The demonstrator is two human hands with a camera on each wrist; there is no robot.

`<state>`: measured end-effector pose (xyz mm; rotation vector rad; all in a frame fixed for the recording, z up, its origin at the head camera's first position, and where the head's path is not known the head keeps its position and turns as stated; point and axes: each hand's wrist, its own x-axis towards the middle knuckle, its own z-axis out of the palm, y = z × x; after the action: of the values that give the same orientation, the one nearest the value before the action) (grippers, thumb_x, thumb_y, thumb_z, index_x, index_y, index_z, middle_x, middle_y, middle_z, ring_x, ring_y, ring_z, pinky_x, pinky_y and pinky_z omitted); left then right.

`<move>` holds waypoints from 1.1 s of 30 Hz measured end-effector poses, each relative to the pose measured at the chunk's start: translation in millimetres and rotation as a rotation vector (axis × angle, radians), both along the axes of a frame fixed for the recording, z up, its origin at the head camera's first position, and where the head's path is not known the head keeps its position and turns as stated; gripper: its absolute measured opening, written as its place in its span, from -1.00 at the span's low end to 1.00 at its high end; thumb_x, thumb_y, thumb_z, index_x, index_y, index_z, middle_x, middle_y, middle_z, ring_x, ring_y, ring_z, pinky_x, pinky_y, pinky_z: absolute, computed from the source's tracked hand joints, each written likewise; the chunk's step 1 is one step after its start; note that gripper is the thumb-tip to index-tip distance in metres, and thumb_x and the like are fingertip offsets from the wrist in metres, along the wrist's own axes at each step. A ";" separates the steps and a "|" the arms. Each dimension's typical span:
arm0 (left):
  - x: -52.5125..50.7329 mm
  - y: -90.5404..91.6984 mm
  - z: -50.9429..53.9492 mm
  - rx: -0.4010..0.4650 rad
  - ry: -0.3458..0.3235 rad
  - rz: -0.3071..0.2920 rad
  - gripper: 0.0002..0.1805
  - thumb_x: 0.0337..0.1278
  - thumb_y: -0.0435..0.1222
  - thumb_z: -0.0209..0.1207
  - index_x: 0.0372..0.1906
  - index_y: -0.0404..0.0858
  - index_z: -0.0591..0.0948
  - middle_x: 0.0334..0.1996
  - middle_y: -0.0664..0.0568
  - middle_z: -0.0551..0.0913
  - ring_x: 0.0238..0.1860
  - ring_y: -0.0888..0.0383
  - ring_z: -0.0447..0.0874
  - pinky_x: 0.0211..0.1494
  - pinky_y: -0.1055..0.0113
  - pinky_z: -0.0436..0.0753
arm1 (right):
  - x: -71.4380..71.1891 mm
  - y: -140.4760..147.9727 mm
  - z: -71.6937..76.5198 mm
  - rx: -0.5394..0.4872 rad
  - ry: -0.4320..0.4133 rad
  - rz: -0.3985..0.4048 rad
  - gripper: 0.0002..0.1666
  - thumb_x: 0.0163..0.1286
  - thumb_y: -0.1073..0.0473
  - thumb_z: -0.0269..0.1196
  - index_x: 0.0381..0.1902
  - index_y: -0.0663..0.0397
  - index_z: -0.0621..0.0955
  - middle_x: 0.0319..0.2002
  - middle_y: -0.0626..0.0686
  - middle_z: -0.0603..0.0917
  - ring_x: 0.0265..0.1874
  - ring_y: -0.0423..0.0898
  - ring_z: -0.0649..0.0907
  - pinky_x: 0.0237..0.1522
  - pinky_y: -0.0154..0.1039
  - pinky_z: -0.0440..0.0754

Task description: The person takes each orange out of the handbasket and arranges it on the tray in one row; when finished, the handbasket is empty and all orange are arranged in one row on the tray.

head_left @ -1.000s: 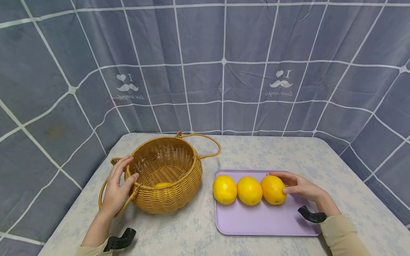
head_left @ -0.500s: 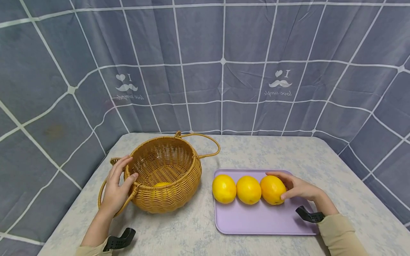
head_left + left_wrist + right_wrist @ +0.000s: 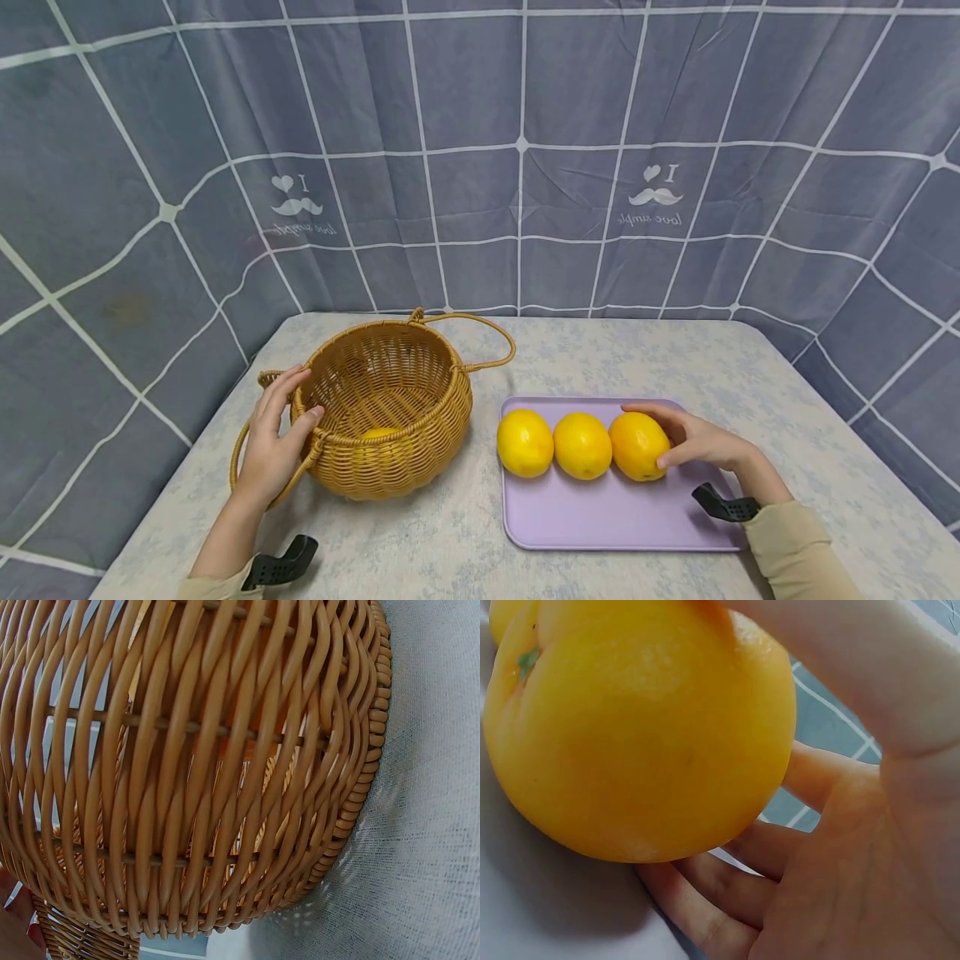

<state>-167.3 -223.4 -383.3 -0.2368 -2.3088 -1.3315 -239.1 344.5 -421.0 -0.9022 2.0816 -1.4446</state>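
Observation:
My left hand (image 3: 272, 446) rests at the left side of a round wicker basket (image 3: 412, 454), its thumb and fingertips touching the rim. A yellow-orange fruit lies inside, mostly hidden by the front wall. In the left wrist view the woven wall (image 3: 195, 750) fills most of the picture, with a bit of the fingers at lower left. On the lilac tray (image 3: 600, 521) my right hand (image 3: 705, 440) holds the rightmost orange (image 3: 637, 446), thumb in front and fingers behind. The right wrist view shows that orange (image 3: 645, 742) between thumb and fingers, green stem spot at left.
Two more oranges, a middle one (image 3: 582, 446) and a left one (image 3: 525, 443), stand in line on the tray. One basket handle (image 3: 498, 329) sticks out toward the back right. A grey checked curtain (image 3: 480, 200) hangs behind the table (image 3: 435, 550).
My right thumb has closed in slightly round the front of the rightmost orange since a second ago. The left hand, basket and other oranges have stayed put.

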 end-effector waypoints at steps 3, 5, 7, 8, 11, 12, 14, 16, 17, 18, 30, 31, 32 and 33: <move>0.2 0.3 0.4 0.000 0.000 -0.002 -0.42 0.26 -0.36 0.10 0.37 -0.28 0.27 0.40 -0.10 0.09 0.41 -0.15 -0.13 0.23 -0.37 -0.09 | 0.4 0.5 0.2 0.015 0.021 -0.010 -0.14 0.19 0.26 0.29 0.39 0.27 0.18 0.28 -0.11 0.32 0.16 -0.26 0.39 0.15 -0.43 0.31; 0.9 0.6 1.0 0.002 0.001 -0.003 -0.42 0.26 -0.35 0.10 0.37 -0.28 0.27 0.40 -0.10 0.09 0.41 -0.15 -0.13 0.23 -0.38 -0.10 | 0.7 1.0 1.5 0.032 0.042 -0.022 -0.18 0.21 0.27 0.26 0.39 0.25 0.19 0.29 -0.04 0.32 0.16 -0.28 0.38 0.15 -0.46 0.29; 1.6 1.0 1.7 0.002 0.001 -0.002 -0.43 0.27 -0.35 0.09 0.37 -0.27 0.27 0.40 -0.09 0.09 0.41 -0.15 -0.13 0.23 -0.38 -0.10 | 1.0 1.7 3.7 0.042 0.058 -0.030 -0.22 0.24 0.29 0.23 0.38 0.25 0.20 0.30 0.06 0.32 0.17 -0.30 0.38 0.15 -0.47 0.27; 2.0 1.2 2.1 0.001 -0.001 -0.001 -0.43 0.27 -0.34 0.09 0.37 -0.26 0.27 0.40 -0.09 0.09 0.41 -0.14 -0.13 0.23 -0.38 -0.09 | 1.3 2.1 5.4 0.044 0.066 -0.032 -0.23 0.25 0.31 0.21 0.38 0.25 0.21 0.31 0.11 0.31 0.18 -0.31 0.38 0.15 -0.47 0.27; 2.3 1.4 2.3 0.002 -0.009 0.002 -0.44 0.29 -0.32 0.08 0.37 -0.25 0.27 0.40 -0.07 0.09 0.41 -0.12 -0.14 0.23 -0.38 -0.09 | 2.0 3.2 11.4 0.046 0.086 -0.031 -0.27 0.27 0.36 0.15 0.38 0.28 0.19 0.30 0.26 0.31 0.19 -0.30 0.39 0.14 -0.44 0.30; 2.0 1.5 2.1 0.001 -0.010 0.004 -0.44 0.30 -0.31 0.07 0.37 -0.25 0.28 0.40 -0.06 0.09 0.41 -0.12 -0.14 0.23 -0.38 -0.08 | 2.0 3.0 13.9 0.041 0.097 -0.025 -0.28 0.28 0.38 0.14 0.38 0.32 0.18 0.29 0.32 0.30 0.19 -0.28 0.39 0.14 -0.42 0.32; 1.5 1.2 1.7 0.001 -0.018 0.007 -0.44 0.30 -0.30 0.08 0.37 -0.25 0.27 0.40 -0.07 0.09 0.41 -0.13 -0.15 0.23 -0.37 -0.08 | 1.3 2.7 19.3 0.037 0.113 -0.018 -0.29 0.30 0.40 0.11 0.37 0.36 0.16 0.28 0.39 0.28 0.19 -0.26 0.40 0.14 -0.39 0.35; 1.2 1.3 1.6 0.000 -0.020 0.009 -0.44 0.29 -0.29 0.08 0.37 -0.25 0.28 0.40 -0.07 0.09 0.41 -0.13 -0.14 0.23 -0.37 -0.07 | -0.1 1.5 25.5 0.034 0.109 -0.020 -0.31 0.33 0.40 0.08 0.38 0.33 0.15 0.28 0.44 0.25 0.19 -0.21 0.41 0.12 -0.35 0.39; 1.0 1.3 1.6 0.000 -0.020 0.010 -0.43 0.29 -0.29 0.08 0.37 -0.25 0.28 0.40 -0.07 0.09 0.41 -0.14 -0.14 0.23 -0.37 -0.07 | -1.4 0.4 29.0 0.035 0.111 -0.021 -0.32 0.34 0.40 0.07 0.38 0.33 0.15 0.28 0.46 0.23 0.20 -0.18 0.42 0.11 -0.35 0.41; 1.1 1.3 1.9 0.000 -0.020 0.010 -0.43 0.29 -0.29 0.09 0.37 -0.26 0.28 0.40 -0.08 0.08 0.41 -0.14 -0.14 0.23 -0.37 -0.07 | -3.1 -1.2 32.7 0.040 0.113 -0.027 -0.33 0.35 0.39 0.07 0.38 0.32 0.16 0.28 0.47 0.21 0.21 -0.13 0.42 0.11 -0.33 0.43; 1.3 0.3 1.7 0.001 -0.009 0.010 -0.44 0.32 -0.25 0.06 0.38 -0.24 0.27 0.41 -0.05 0.09 0.42 -0.09 -0.15 0.23 -0.37 -0.07 | -30.8 -59.1 94.3 0.102 0.193 -0.022 -0.33 0.34 0.29 0.18 0.37 0.13 0.26 0.31 0.23 0.31 0.24 0.23 0.35 0.10 -0.30 0.45; 1.0 0.4 1.4 0.002 -0.008 0.009 -0.44 0.31 -0.26 0.06 0.37 -0.25 0.27 0.40 -0.05 0.09 0.42 -0.09 -0.15 0.23 -0.36 -0.07 | -33.3 -65.7 100.0 0.097 0.195 -0.012 -0.33 0.34 0.28 0.18 0.37 0.12 0.26 0.31 0.22 0.32 0.24 0.22 0.35 0.11 -0.29 0.46; 1.0 0.6 1.3 0.004 -0.007 0.007 -0.45 0.31 -0.28 0.07 0.37 -0.25 0.28 0.40 -0.05 0.09 0.42 -0.09 -0.15 0.24 -0.36 -0.07 | -35.7 -72.2 105.3 0.090 0.197 0.003 -0.33 0.34 0.28 0.18 0.38 0.14 0.26 0.31 0.21 0.32 0.24 0.21 0.35 0.11 -0.28 0.46; 1.0 0.9 1.2 0.005 -0.006 0.006 -0.45 0.31 -0.29 0.07 0.37 -0.25 0.28 0.40 -0.05 0.10 0.42 -0.09 -0.15 0.24 -0.36 -0.06 | -38.1 -78.6 110.5 0.081 0.197 0.020 -0.33 0.34 0.28 0.18 0.38 0.16 0.25 0.31 0.21 0.32 0.25 0.21 0.35 0.12 -0.26 0.46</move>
<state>-166.3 -222.6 -382.1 -0.2247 -2.3089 -1.3368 -277.2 265.9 -310.5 -1.0673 2.2478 -1.2971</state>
